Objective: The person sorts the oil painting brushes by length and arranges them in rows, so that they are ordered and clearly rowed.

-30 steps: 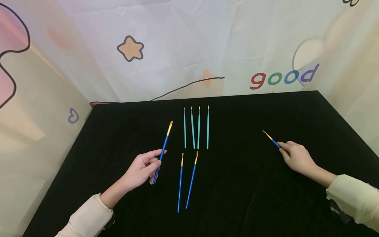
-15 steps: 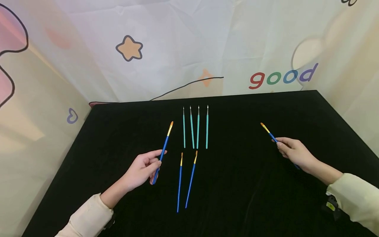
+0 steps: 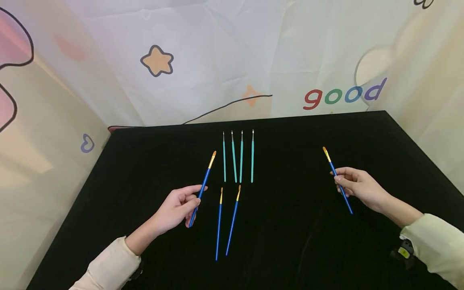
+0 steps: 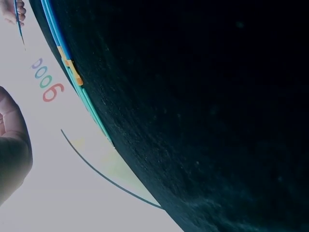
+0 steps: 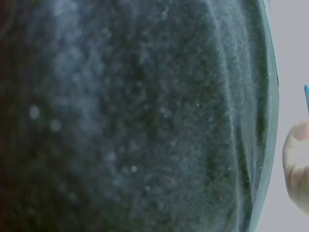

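In the head view my left hand [image 3: 178, 207] pinches a blue paintbrush [image 3: 204, 183] between thumb and fingers, its orange bristles pointing up and away. Over on the right, my right hand [image 3: 364, 189] grips a second blue paintbrush [image 3: 345, 200] by its handle, bristle end tilted up and left. Between the hands two more blue paintbrushes lie side by side, a left one [image 3: 219, 229] and a right one [image 3: 232, 227]. Beyond them is a row of several turquoise paintbrushes [image 3: 241, 161]. The left wrist view catches the lying brushes edge-on; the right wrist view shows only part of the right hand [image 5: 297, 164].
A black cloth [image 3: 282, 225] covers the table. Behind it hangs a pale printed backdrop [image 3: 224, 52] with a star and the word "good", and it continues along both sides.
My right hand has turned its paintbrush from a low slant to a steeper one, so more of the handle shows. The left hand holds almost still, and the lying brushes stay in place.
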Available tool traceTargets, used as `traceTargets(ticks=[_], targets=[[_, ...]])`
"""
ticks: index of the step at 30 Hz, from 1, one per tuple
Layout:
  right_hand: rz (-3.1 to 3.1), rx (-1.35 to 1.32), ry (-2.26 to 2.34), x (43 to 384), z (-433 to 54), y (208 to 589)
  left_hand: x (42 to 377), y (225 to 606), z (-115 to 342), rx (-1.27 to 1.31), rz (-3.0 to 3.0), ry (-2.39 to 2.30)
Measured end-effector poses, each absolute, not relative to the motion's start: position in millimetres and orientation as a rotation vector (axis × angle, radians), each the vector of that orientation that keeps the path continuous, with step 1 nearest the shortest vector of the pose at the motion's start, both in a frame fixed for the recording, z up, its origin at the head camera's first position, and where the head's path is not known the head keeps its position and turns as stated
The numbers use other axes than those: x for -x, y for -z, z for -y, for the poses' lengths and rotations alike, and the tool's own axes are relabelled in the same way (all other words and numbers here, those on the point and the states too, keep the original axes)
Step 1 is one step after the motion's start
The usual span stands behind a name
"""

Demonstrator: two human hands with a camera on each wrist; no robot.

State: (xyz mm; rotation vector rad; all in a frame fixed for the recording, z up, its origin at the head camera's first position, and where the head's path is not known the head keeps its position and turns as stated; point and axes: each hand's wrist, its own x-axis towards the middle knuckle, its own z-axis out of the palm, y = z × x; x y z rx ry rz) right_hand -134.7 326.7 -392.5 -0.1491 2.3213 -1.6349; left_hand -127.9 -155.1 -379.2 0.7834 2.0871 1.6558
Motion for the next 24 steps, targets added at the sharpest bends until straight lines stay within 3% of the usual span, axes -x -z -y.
traceTargets(ticks=[24], targets=[[-1.992,0.321,1.917,131,-311,382,126,377,131,-0.635,-1.836,-1.727]])
